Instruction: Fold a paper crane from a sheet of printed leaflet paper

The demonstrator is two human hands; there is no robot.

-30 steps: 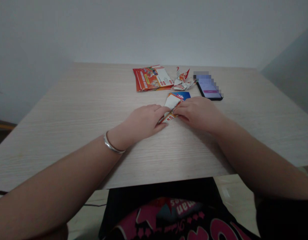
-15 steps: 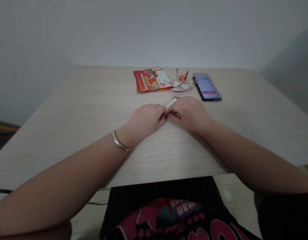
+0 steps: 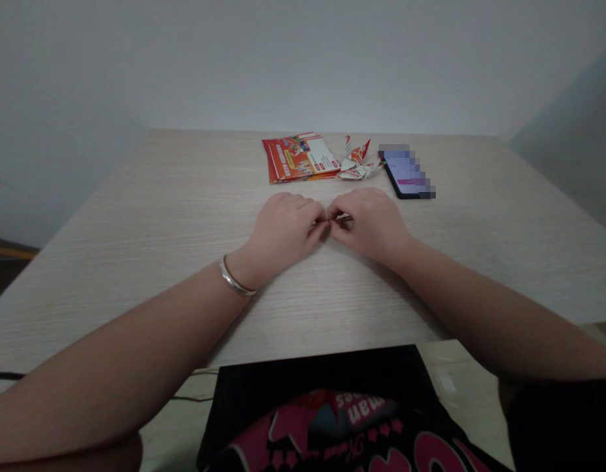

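Observation:
My left hand (image 3: pixel 289 223), with a silver bangle at its wrist, and my right hand (image 3: pixel 369 221) meet fingertip to fingertip over the middle of the table. Both are closed in a pinch on a small piece of paper (image 3: pixel 345 218). Only a thin edge of it shows between the fingers; the rest is hidden by my hands. Beyond my hands, folded paper shapes (image 3: pixel 357 164) in red and white lie beside a stack of printed red and orange leaflets (image 3: pixel 296 159).
A phone (image 3: pixel 407 174) with its screen lit lies right of the folded shapes. The pale wood-grain table (image 3: pixel 185 196) reaches back to a plain wall (image 3: pixel 303 65). Below its front edge are my black patterned clothing (image 3: pixel 332 426) and thin cables (image 3: pixel 195 399).
The white sheet with a blue and orange edge that showed above my right fingers has dropped out of sight. Both hands have turned slightly, and the pinched fingers stay together.

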